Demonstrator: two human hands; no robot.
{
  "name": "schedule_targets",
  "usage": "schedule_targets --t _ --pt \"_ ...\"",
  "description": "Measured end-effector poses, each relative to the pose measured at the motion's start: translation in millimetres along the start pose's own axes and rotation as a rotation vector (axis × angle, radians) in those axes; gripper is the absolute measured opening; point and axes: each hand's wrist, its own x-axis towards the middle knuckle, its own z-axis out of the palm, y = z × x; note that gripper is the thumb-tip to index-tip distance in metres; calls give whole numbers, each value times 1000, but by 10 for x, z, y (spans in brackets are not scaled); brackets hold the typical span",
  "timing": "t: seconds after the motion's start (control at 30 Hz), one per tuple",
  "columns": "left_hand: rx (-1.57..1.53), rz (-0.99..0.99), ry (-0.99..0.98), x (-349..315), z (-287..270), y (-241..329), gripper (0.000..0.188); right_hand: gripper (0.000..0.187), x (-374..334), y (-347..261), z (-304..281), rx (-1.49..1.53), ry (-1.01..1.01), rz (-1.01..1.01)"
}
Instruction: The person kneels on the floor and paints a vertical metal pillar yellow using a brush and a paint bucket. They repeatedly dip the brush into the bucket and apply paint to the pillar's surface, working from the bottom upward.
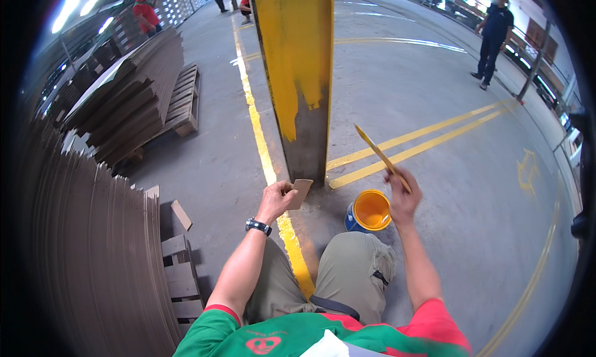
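Grey floor (410, 96), column (298, 77) — patchy yellow, grey-based

Slim yellow stick (374, 148) aslant near open, upright blue paint can (352, 220), brown card (301, 194) by part-yellow pillar (300, 77)

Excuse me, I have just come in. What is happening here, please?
The person's left hand holds a flat brown piece near the foot of a column, which is yellow higher up and dark grey near the floor. The right hand holds a slim yellowish stick. Near it, an open can of orange-yellow paint stands on the floor.
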Motion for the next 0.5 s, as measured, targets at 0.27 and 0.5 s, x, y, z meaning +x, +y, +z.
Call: schedule_targets --t 0.27,0.5 --pt "48 -58 50 -67 -207 -66 28 24 1860 -1050 1157 -85 -275 -375" --pt "66 34 -24 -52 -153 -200 28 23 3029 -2051 1701 -424 -259 -1060"
